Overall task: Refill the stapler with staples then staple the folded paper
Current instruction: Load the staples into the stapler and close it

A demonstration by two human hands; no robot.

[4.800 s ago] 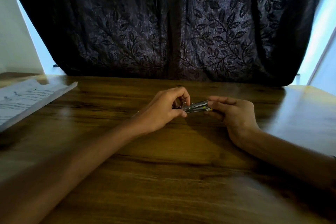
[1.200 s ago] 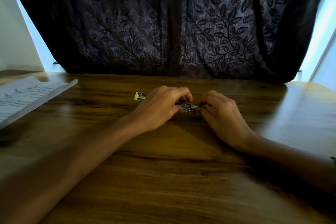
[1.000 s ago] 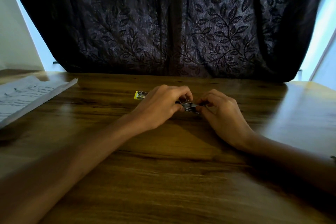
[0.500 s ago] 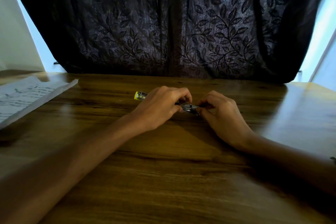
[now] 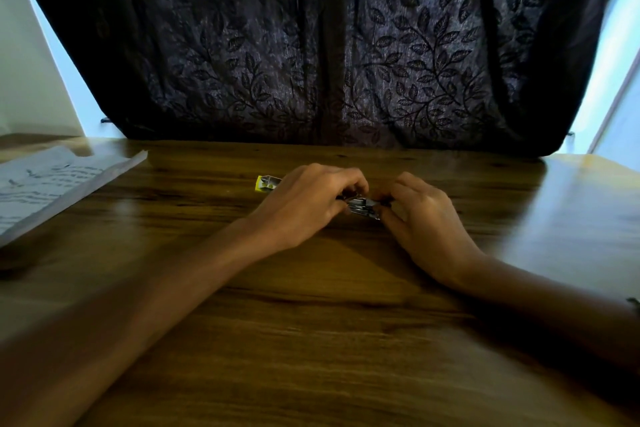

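Observation:
A small metal stapler (image 5: pixel 363 207) lies low over the wooden table (image 5: pixel 311 340), held between both hands. My left hand (image 5: pixel 304 204) grips its left end with curled fingers. My right hand (image 5: pixel 426 218) pinches its right end; most of the stapler is hidden by the fingers. A small yellow staple box (image 5: pixel 266 183) lies open on the table just behind my left hand. The folded paper (image 5: pixel 52 180), with handwriting on it, lies at the table's far left.
A dark curtain (image 5: pixel 329 45) with a leaf pattern hangs right behind the table's far edge. Bright window light shows at both sides. My forearms cross the near half of the table.
Since 4.8 s ago the hands have lowered the stapler toward the table and closed in over it, and the yellow box has come into view. Over the last second almost nothing moved.

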